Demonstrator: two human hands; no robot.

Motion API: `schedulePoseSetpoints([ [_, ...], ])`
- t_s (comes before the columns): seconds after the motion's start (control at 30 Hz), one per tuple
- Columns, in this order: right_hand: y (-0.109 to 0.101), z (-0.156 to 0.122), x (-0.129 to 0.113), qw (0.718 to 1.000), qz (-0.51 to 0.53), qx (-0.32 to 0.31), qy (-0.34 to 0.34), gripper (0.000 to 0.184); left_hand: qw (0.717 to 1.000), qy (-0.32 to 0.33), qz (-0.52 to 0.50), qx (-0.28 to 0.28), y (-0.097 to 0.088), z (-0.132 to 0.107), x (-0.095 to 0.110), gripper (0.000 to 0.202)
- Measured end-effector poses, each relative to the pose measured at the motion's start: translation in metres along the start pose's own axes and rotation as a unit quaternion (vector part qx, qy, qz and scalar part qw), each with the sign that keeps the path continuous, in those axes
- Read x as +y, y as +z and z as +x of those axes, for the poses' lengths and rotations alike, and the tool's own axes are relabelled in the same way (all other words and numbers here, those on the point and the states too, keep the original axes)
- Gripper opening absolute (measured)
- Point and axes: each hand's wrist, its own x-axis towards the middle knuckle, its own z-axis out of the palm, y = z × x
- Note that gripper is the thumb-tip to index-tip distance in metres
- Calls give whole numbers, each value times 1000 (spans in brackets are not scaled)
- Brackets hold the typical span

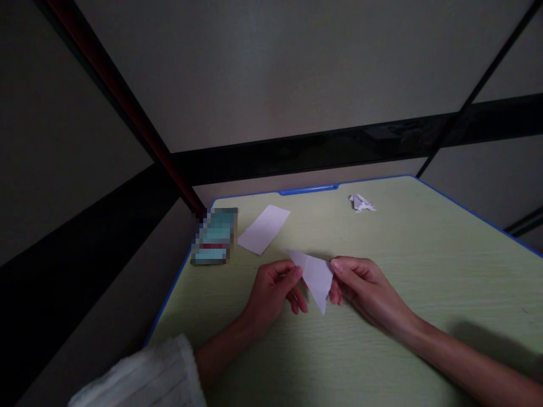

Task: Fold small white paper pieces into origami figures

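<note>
A folded piece of white paper [316, 277], roughly triangular with one point toward me, is held up between both hands over the table. My left hand [278, 288] pinches its left edge between thumb and forefinger, the other fingers curled loosely below. At the right corner, the thumb and forefinger of my right hand [360, 282] are closed on the same paper. Beyond my left hand lies a flat white paper sheet [263, 229]. A small folded paper figure [361, 203] with several pointed ends rests farther back on the right.
The pale wood-grain table [445, 254] has a blue edge, with a blue strip [309, 190] at its far side. A blurred-out phone-like rectangle [215, 236] lies near the left edge. Panelled surfaces [297, 73] with dark bands stand close behind and to the left.
</note>
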Motion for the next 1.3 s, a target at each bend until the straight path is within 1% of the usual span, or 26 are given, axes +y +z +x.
schedulePoseSetpoints([
  [0.2, 0, 1, -1, 1000, 10, -14, -9, 39, 1000, -2, -26, -7, -1, 0, -3, 28],
  [0.47, 0, 0, -1, 999, 4, -36, -12, 41, 999, 1, -35, -28, -3, 0, -3, 26],
  [0.73, 1, -1, -2, 998, 34, -42, 13, 41, 998, -1, -44, -36, -2, -1, -1, 26],
  [0.87, 1, -2, -2, 998, 37, -46, 13, 40, 998, -2, -41, -40, -2, -2, -1, 28],
  [0.93, 1, -2, -4, 1000, 8, -21, 8, 38, 999, -1, -38, -40, -2, -2, 0, 29],
  [1.03, 2, -1, -9, 998, -58, 10, 12, 26, 999, -3, -22, -38, -1, -2, 0, 29],
  [1.1, 3, -1, -10, 995, -94, 4, 20, 25, 999, -6, -2, -39, 0, -2, -1, 29],
  [1.2, 6, -1, -8, 990, -142, -5, 22, 30, 999, -5, 32, -29, 2, -2, -2, 24],
  [1.3, 9, -2, -6, 981, -192, -1, 20, 30, 997, 16, 71, -16, 3, -4, -3, 18],
])
